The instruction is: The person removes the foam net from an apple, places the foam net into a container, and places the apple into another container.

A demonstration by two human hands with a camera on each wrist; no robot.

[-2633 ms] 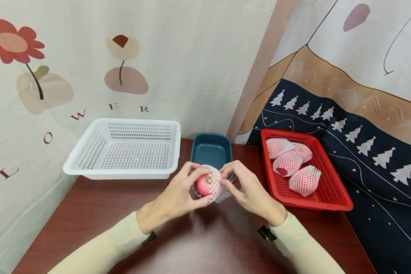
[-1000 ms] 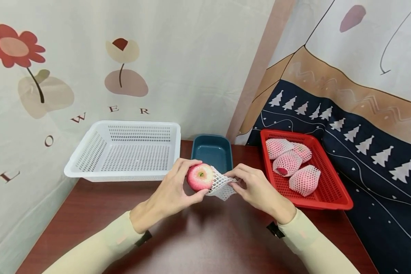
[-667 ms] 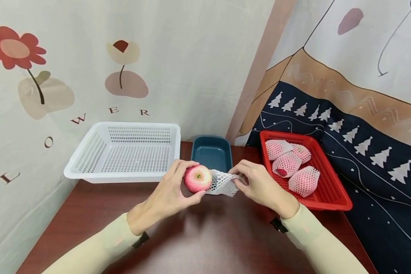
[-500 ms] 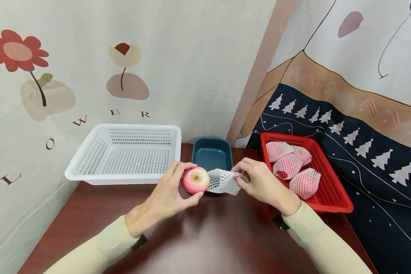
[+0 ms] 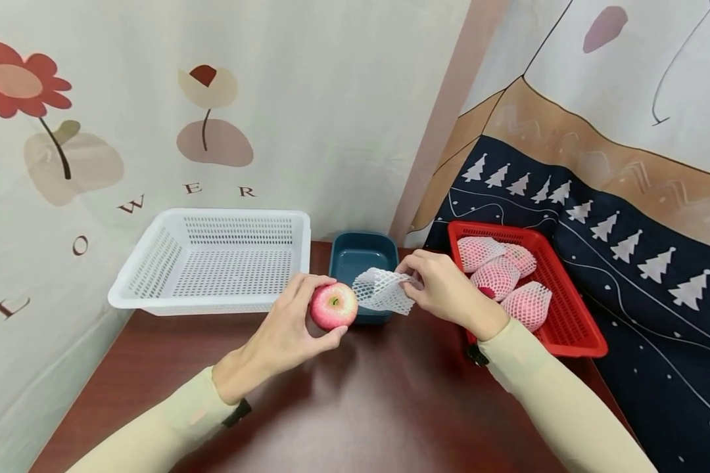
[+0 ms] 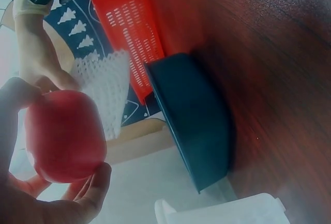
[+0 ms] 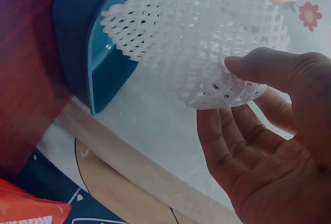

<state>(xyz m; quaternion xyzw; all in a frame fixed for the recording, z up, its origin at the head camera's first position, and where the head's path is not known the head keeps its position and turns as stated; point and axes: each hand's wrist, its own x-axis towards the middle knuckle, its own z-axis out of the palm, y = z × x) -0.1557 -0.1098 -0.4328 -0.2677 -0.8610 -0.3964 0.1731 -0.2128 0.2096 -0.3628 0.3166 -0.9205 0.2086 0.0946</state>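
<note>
A bare red apple (image 5: 333, 307) is gripped by my left hand (image 5: 283, 336), thumb below and fingers above; the left wrist view shows the apple (image 6: 65, 136) close up. My right hand (image 5: 445, 289) pinches one end of a white foam net (image 5: 383, 290), which hangs over the front of a dark teal bin (image 5: 363, 255). In the right wrist view, thumb and fingers squeeze the gathered edge of the net (image 7: 191, 32). Net and apple look separate, with the net's free end just right of the apple.
At the left stands a white slotted basket (image 5: 213, 307). A red basket (image 5: 574, 328) at the right holds several net-wrapped fruits (image 5: 526, 305). Patterned curtains rise behind the dark red-brown table (image 5: 355, 420).
The net has come off the apple, which it partly covered before. My right hand has drawn it right and lifted it over the teal bin; my left hand has shifted slightly left with the apple.
</note>
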